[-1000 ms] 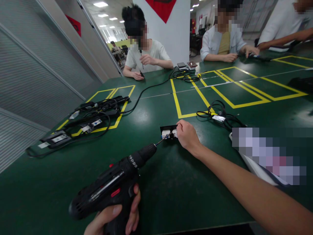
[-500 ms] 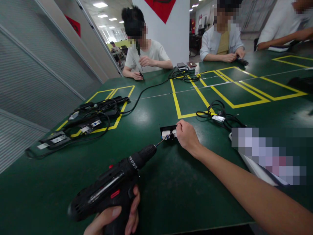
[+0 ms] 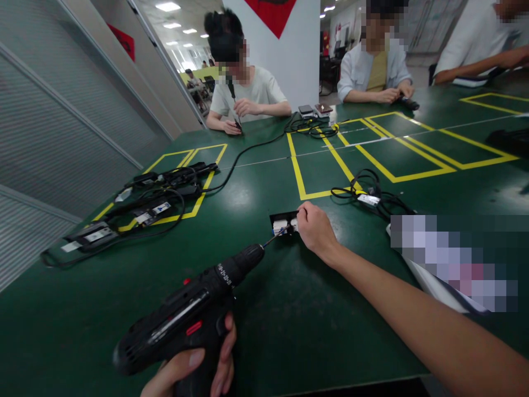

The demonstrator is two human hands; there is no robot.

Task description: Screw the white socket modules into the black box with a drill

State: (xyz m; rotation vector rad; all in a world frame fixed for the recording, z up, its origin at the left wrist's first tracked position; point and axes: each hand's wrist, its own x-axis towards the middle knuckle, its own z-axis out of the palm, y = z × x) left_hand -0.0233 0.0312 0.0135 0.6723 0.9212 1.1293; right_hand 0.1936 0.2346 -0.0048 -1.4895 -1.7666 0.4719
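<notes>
My left hand is wrapped around the grip of a black cordless drill with red accents. Its long thin bit reaches forward to a small black panel with white blocks on the table. The bit's tip is at or against the white part; exact contact is hard to tell. At the panel's right end my right hand is closed, fingers curled over its edge. My palm and fingers hide that end of the panel.
Cables and black adapters lie in a taped box on the left of the green table. A coiled cord and a blurred-out white-edged object are to the right. Co-workers sit across, one holding a screwdriver.
Almost nothing differs. The drill and both my hands stay in place, with only a tiny shift of the view. The co-worker's screwdriver across the table has moved slightly.
</notes>
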